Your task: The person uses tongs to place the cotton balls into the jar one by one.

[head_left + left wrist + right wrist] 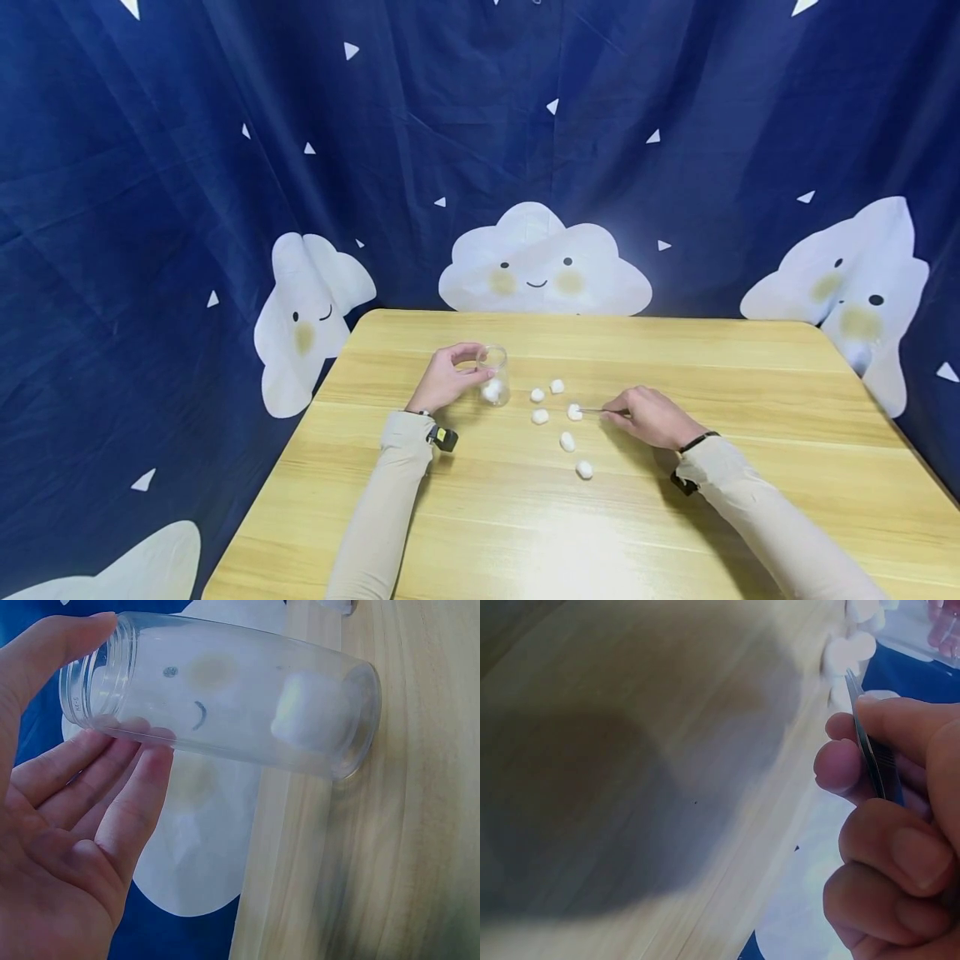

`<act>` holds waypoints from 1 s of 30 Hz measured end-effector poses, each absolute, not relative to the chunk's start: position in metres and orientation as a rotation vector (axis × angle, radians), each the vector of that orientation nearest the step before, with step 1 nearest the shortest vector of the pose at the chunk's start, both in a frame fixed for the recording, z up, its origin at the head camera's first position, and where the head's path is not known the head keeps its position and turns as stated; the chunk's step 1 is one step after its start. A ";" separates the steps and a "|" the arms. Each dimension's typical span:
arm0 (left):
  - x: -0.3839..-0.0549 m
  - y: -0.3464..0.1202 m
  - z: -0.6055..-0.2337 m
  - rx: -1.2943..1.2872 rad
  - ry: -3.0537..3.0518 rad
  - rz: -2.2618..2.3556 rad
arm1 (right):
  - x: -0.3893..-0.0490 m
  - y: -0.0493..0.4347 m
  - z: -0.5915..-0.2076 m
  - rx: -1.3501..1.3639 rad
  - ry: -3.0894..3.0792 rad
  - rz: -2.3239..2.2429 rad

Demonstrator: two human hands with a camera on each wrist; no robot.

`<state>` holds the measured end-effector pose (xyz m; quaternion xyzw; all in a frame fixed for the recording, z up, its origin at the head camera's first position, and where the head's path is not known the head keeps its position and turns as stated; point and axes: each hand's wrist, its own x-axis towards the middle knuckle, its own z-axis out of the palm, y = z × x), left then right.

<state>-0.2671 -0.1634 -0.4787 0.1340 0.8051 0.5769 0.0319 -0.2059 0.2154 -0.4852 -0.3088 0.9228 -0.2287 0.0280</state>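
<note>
My left hand (447, 379) grips a clear plastic jar (492, 357) near its threaded mouth, thumb on one side and fingers on the other. The jar stands upright on the table, its mouth uncovered, with white cotton balls (311, 712) at the bottom. In my right hand (651, 417) I pinch metal tweezers (871, 754), fingers curled round them. Their tips reach a cotton ball (574, 412) on the table; whether they grip it I cannot tell. Several more cotton balls (540, 416) lie loose between the two hands.
The pale wooden table (480, 533) carries all of this. Two loose cotton balls (584, 470) lie nearer its front. Behind the table hangs a dark blue curtain (525, 150) with white clouds and triangles.
</note>
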 end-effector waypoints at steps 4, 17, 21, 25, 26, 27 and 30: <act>-0.267 -0.163 -0.479 0.403 2.485 1.770 | -0.206 0.215 -0.485 -0.944 2.842 -0.719; -0.268 -0.164 -0.480 0.411 2.479 1.782 | -0.210 0.213 -0.483 -1.010 2.863 -0.730; -0.268 -0.164 -0.479 0.409 2.479 1.780 | -0.211 0.213 -0.483 -0.990 2.860 -0.725; -0.268 -0.163 -0.479 0.411 2.480 1.775 | -0.211 0.212 -0.480 -0.963 2.853 -0.732; -0.268 -0.163 -0.479 0.410 2.481 1.774 | -0.211 0.212 -0.479 -0.953 2.852 -0.735; -0.268 -0.163 -0.480 0.409 2.488 1.769 | -0.211 0.212 -0.478 -0.948 2.855 -0.735; -0.269 -0.163 -0.480 0.410 2.501 1.759 | -0.212 0.212 -0.477 -0.936 2.867 -0.735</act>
